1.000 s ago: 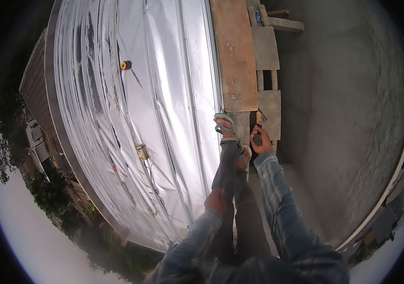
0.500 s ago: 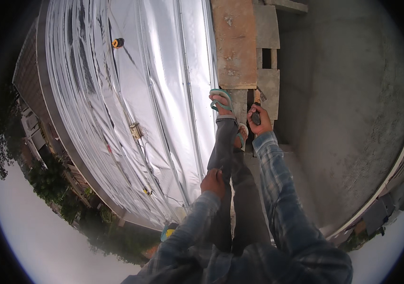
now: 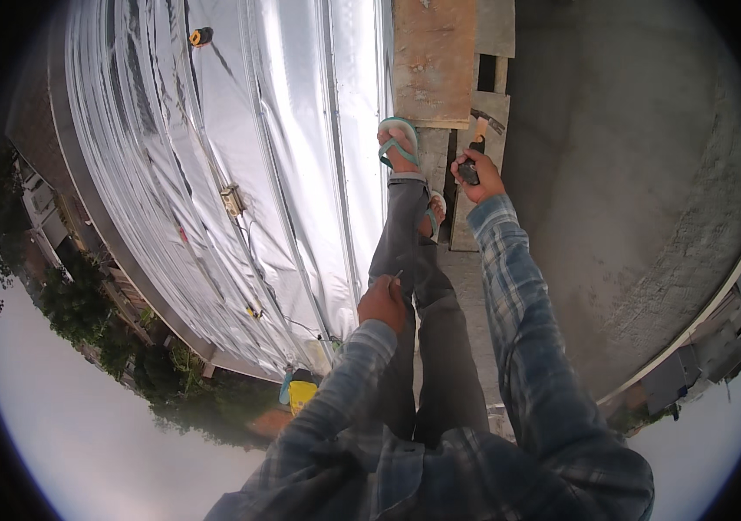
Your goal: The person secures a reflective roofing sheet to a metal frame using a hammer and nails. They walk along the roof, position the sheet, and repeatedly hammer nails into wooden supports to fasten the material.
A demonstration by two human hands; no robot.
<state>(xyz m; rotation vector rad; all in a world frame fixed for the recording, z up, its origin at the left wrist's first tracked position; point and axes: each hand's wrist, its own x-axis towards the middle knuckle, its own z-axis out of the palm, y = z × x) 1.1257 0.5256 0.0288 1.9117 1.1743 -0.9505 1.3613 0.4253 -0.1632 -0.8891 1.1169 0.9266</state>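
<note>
Right hand [image 3: 484, 180] gripped claw hammer [image 3: 477, 148] near brown board [image 3: 434, 65].
Left hand [image 3: 382, 303], curled, pinched a thin item [image 3: 399, 273] too small to identify.

hammer [image 3: 480, 139]: 1 | nail-like piece [image 3: 399, 273]: 1 | sandals [image 3: 403, 126]: 2 | rust-brown board [image 3: 434, 69]: 1 | orange-and-black item [image 3: 201, 37]: 1 | trouser legs [image 3: 398, 221]: 2

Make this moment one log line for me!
left hand: grips thin object, kind unclear | right hand: grips hammer | nearby: silver sheeting, brown board
</note>
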